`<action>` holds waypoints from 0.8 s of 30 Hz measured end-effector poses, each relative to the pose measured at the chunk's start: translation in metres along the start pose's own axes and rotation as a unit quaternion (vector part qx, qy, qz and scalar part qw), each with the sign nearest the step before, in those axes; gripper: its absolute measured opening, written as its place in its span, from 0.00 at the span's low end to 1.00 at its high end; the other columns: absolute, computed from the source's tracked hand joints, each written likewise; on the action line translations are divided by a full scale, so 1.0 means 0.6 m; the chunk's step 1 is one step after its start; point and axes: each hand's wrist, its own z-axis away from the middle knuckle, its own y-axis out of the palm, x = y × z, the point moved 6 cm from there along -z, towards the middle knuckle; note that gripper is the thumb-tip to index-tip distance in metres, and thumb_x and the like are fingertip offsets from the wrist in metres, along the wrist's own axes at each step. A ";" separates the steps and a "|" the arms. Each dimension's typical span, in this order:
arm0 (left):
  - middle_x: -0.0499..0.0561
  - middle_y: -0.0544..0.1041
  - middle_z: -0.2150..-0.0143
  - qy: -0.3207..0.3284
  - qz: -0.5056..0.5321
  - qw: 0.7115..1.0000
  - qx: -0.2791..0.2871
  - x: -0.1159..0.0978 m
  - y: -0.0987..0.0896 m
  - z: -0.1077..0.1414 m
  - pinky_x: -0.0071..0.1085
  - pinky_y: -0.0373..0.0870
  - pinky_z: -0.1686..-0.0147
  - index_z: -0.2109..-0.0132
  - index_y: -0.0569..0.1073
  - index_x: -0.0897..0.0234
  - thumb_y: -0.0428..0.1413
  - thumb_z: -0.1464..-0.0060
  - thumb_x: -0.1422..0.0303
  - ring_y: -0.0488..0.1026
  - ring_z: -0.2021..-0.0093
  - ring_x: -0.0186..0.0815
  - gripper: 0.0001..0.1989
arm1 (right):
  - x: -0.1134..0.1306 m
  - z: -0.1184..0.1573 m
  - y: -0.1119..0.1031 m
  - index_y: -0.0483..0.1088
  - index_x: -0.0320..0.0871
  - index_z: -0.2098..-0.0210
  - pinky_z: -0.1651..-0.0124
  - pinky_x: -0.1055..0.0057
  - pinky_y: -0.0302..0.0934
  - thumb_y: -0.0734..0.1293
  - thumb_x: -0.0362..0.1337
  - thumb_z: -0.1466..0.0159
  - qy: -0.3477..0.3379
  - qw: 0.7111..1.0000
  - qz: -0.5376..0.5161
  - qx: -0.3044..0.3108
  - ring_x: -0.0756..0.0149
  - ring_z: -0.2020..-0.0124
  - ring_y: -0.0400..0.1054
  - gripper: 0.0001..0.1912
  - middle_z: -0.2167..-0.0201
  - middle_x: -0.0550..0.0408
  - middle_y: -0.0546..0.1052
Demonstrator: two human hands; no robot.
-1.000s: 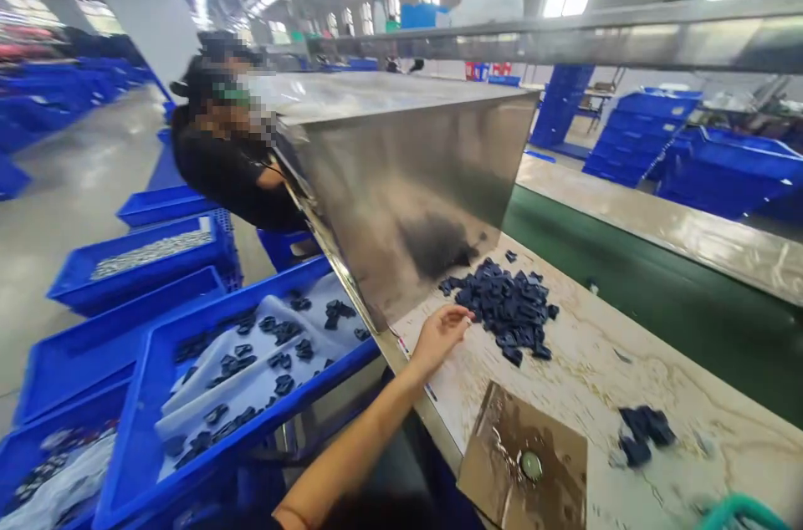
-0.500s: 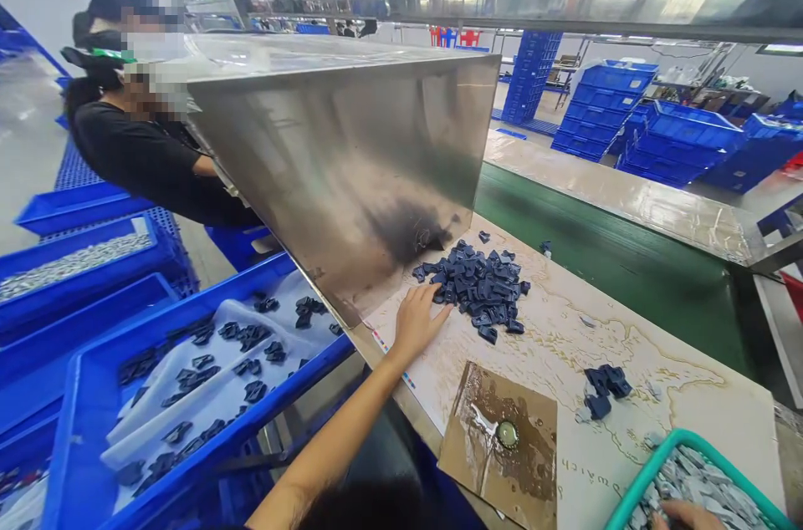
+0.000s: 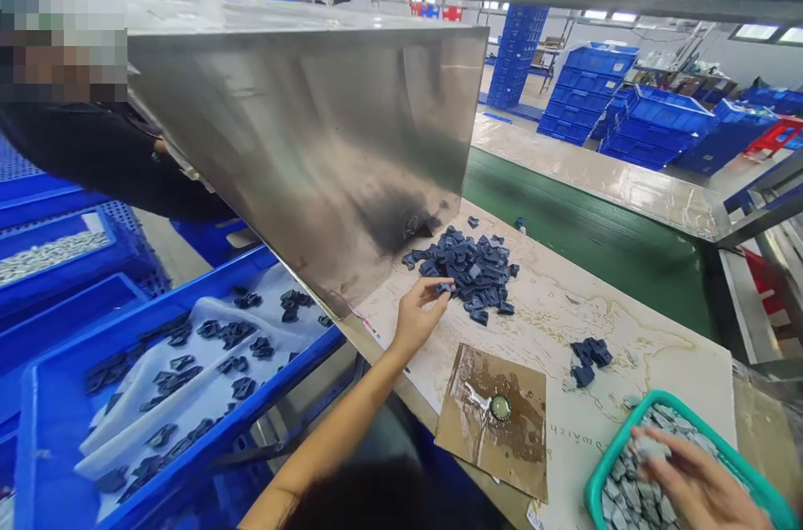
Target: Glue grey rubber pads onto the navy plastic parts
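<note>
My left hand [image 3: 417, 317] is at the near edge of a heap of dark blue plastic pieces [image 3: 461, 271] on a pale mottled worktop [image 3: 595, 321]. It pinches one dark blue piece [image 3: 444, 288] between thumb and fingertips. My right hand [image 3: 696, 488] is inside a teal basket [image 3: 683, 421] full of grey pieces [image 3: 627, 496], with one grey piece [image 3: 649, 448] at its fingertips. A small clump of dark blue pieces [image 3: 586, 359] lies between the heap and the basket.
A wet brown card with a round metal disc [image 3: 493, 421] lies near my left forearm. A stainless steel panel [image 3: 301, 137] rises beyond the worktop. To the left stands a blue crate [image 3: 251, 405] lined with white cloth, holding dark pieces. A co-worker [image 3: 81, 154] in black stands beyond. A green conveyor belt [image 3: 565, 254] runs behind.
My right hand has entered the teal basket from the lower right. My left fingers have drawn together on a dark blue piece. The view has tilted and shifted, bringing more of the basket into sight.
</note>
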 end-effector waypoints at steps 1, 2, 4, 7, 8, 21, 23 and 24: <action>0.53 0.78 0.61 -0.010 0.028 0.999 0.011 -0.005 0.003 0.009 0.29 0.74 0.62 0.60 0.74 0.65 0.55 0.49 0.66 0.76 0.62 0.33 0.10 | 0.023 -0.004 0.016 0.77 0.47 0.69 0.74 0.74 0.70 0.76 0.50 0.53 0.012 0.998 -0.060 -0.003 0.63 0.75 0.72 0.17 0.71 0.52 0.78; 0.53 0.78 0.62 -0.020 0.048 0.998 0.020 -0.009 0.006 0.018 0.26 0.74 0.65 0.61 0.75 0.64 0.56 0.51 0.66 0.75 0.63 0.33 0.10 | 0.047 -0.009 0.034 0.77 0.48 0.70 0.74 0.75 0.70 0.76 0.50 0.54 0.022 0.994 -0.110 0.002 0.64 0.75 0.72 0.17 0.72 0.52 0.79; 0.53 0.77 0.61 -0.038 0.067 0.997 0.030 -0.012 0.009 0.036 0.23 0.73 0.71 0.62 0.75 0.64 0.58 0.52 0.65 0.74 0.62 0.33 0.10 | 0.091 -0.018 0.073 0.78 0.48 0.72 0.74 0.78 0.69 0.78 0.49 0.55 0.042 0.982 -0.179 0.045 0.67 0.74 0.72 0.15 0.72 0.53 0.79; 0.54 0.76 0.58 -0.063 0.063 0.996 0.030 -0.005 0.006 0.057 0.21 0.72 0.76 0.62 0.76 0.63 0.58 0.54 0.64 0.73 0.58 0.36 0.11 | 0.137 -0.022 0.116 0.78 0.50 0.71 0.71 0.82 0.68 0.78 0.45 0.54 0.046 0.965 -0.231 0.113 0.73 0.75 0.70 0.13 0.71 0.54 0.79; 0.54 0.75 0.58 -0.072 0.060 0.995 0.029 0.001 0.004 0.063 0.21 0.72 0.76 0.63 0.76 0.63 0.58 0.55 0.64 0.73 0.58 0.36 0.11 | 0.146 -0.021 0.125 0.78 0.50 0.70 0.71 0.83 0.67 0.78 0.44 0.53 0.042 0.960 -0.241 0.133 0.74 0.75 0.70 0.12 0.70 0.55 0.79; 0.52 0.77 0.64 -0.106 -0.032 0.986 0.122 0.057 0.015 0.122 0.24 0.72 0.72 0.63 0.75 0.64 0.55 0.52 0.63 0.73 0.69 0.31 0.11 | 0.148 -0.014 0.152 0.75 0.46 0.69 0.73 0.80 0.65 0.77 0.46 0.52 0.049 0.957 -0.217 0.188 0.73 0.76 0.68 0.15 0.77 0.57 0.74; 0.52 0.76 0.65 -0.099 -0.046 0.985 0.135 0.054 0.016 0.121 0.23 0.71 0.73 0.63 0.75 0.64 0.55 0.51 0.63 0.72 0.70 0.31 0.11 | 0.145 -0.017 0.155 0.73 0.44 0.72 0.73 0.77 0.66 0.76 0.48 0.51 0.026 0.966 -0.172 0.193 0.70 0.75 0.68 0.16 0.75 0.56 0.75; 0.52 0.76 0.66 -0.093 -0.051 0.984 0.140 0.052 0.016 0.120 0.23 0.70 0.73 0.63 0.75 0.64 0.54 0.51 0.64 0.72 0.70 0.31 0.11 | 0.144 -0.019 0.157 0.72 0.44 0.73 0.72 0.74 0.67 0.75 0.49 0.50 0.006 0.971 -0.136 0.197 0.68 0.74 0.69 0.16 0.74 0.54 0.76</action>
